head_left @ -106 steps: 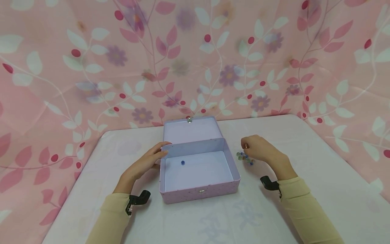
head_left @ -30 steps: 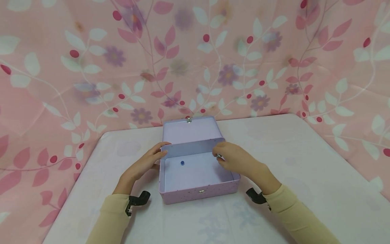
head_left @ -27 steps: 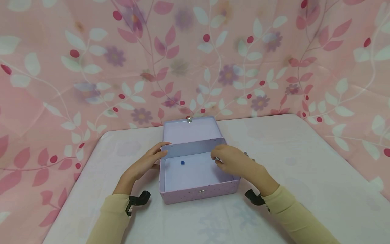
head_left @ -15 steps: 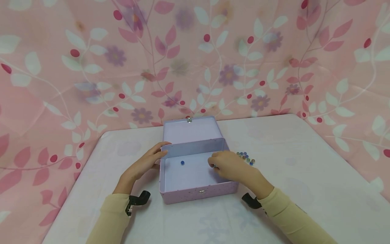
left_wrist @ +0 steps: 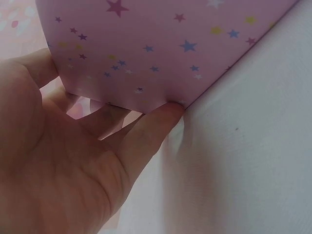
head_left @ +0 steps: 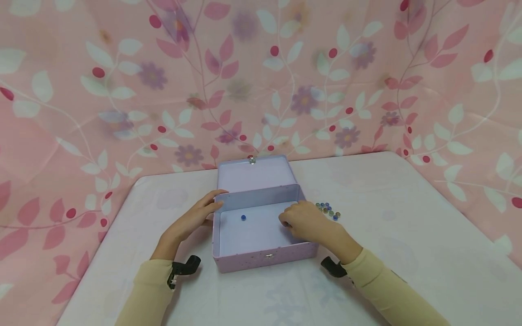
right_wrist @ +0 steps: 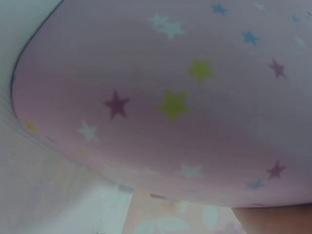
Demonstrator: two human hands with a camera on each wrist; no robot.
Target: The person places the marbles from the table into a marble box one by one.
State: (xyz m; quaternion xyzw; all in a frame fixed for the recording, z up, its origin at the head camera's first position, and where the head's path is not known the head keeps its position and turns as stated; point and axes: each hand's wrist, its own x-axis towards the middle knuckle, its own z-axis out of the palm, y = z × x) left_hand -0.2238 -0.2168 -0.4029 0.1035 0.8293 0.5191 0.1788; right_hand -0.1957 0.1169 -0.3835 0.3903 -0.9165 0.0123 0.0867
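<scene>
Marbles bunched on the table, right of the open, star-printed box, one blue marble inside! Left hand grips the box's left side; right hand blocks its right end, fingers curled, can't tell round what.

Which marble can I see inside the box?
The blue marble, alone on the floor of the box, nearer its left wall. The other visible marbles lie bunched on the table, right of the box.

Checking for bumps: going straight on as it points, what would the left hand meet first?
Likely the box's side wall, immediately: the left hand's fingers seem to touch it.
</scene>
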